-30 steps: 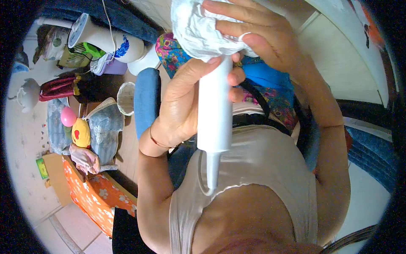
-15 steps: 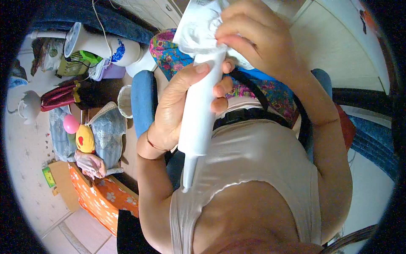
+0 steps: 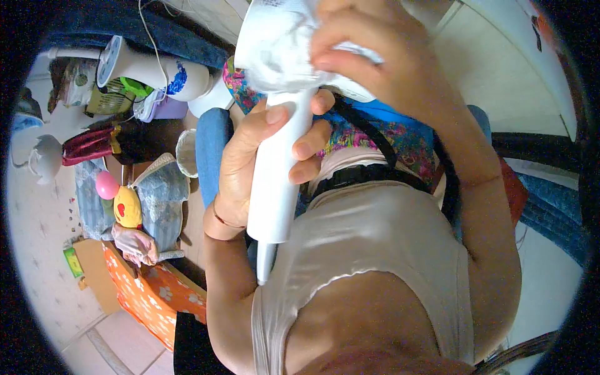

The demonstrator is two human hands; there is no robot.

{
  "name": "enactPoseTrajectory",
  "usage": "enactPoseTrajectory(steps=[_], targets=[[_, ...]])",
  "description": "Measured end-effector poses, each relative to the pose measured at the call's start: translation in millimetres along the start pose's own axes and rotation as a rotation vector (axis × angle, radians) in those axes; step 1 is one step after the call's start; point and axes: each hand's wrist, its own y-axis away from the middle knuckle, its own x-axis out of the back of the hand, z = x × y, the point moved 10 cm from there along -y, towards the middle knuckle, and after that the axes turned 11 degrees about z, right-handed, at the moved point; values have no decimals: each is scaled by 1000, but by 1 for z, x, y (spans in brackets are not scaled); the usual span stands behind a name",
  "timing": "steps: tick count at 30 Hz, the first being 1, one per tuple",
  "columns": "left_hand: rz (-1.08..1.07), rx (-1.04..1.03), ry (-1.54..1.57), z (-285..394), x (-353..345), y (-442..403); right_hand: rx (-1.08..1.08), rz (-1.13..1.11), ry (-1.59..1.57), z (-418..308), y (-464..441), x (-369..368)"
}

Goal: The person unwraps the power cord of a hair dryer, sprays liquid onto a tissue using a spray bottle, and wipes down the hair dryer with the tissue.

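Note:
My left hand (image 3: 250,147) is closed round the smooth white cylindrical handle (image 3: 270,194) of a handheld appliance, thumb on one side and fingers on the other. A grey tapered cord sleeve (image 3: 266,262) sticks out of the handle's lower end, towards my chest. Crumpled white, partly see-through material (image 3: 284,59) bunches round the handle's top, and a wider white part (image 3: 265,25) shows behind it. My right hand (image 3: 381,56) is at that material, fingers curled and thumb against its edge; the fingertips are slightly blurred. What exactly lies under the material is hidden.
Patterned cloth (image 3: 400,140) covers my lap, with a black strap (image 3: 362,128) across it. To the left are a blue armrest (image 3: 213,153), a white vase with blue marking (image 3: 187,78), a purple container (image 3: 169,109), a pink balloon (image 3: 107,185) and an orange paw-print cloth (image 3: 147,297).
The appliance has shifted down and left in view, together with my left hand. My right hand has moved slightly left, staying at the crumpled material.

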Motion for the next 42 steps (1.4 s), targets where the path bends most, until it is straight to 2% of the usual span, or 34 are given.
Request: enactPoseTrajectory(steps=[2,4,6,8,10,11,15,16,18,19,21,22,24,26,28,30,31,34,35,37,42], targets=[[-8,17,-7,1,-1,1,-230,-24,-51,23,11,8],[-14,8,-21,-2,-2,-1,-344,-3,-245,48,22,3],[7,15,-66,-4,-1,-6,-668,-23,-451,70,40,-10],[-30,22,-36,-4,3,-10,-362,-76,-309,72,34,-11],[0,21,-104,-2,5,-10,-405,-83,-257,55,26,-6],[-39,0,-135,-1,3,-12,-559,-104,-357,65,33,-9],[-59,-217,-369,18,13,-29,-575,116,-413,80,37,1],[-15,-267,-523,27,30,-38,-598,114,-404,83,41,-1],[-15,-535,-729,42,45,-45,-641,110,-383,87,47,-6],[29,-777,-988,54,41,-41,-634,189,-515,86,46,-11],[132,-1256,-1502,60,25,-23,-668,195,-519,83,48,-17],[223,-1171,-1359,68,31,-20,-697,195,-531,81,53,-21],[275,-1396,-1218,85,45,-13,-709,151,-544,87,64,-35],[230,-1459,-999,90,41,-8,-781,124,-540,73,64,-41],[72,-1311,-654,88,41,-12,-773,146,-515,71,68,-48],[206,-1296,-607,82,38,-5,-740,200,-569,68,69,-49],[272,-1288,-579,82,37,0,-822,162,-602,72,74,-53],[159,-1175,-517,79,23,2,-826,131,-587,68,75,-48],[95,-1152,-703,72,6,4,-809,103,-501,64,73,-46],[27,-1124,-674,74,2,7,-709,158,-448,55,66,-41],[-20,-1074,-519,81,13,4,-233,267,-189,49,64,-24]])
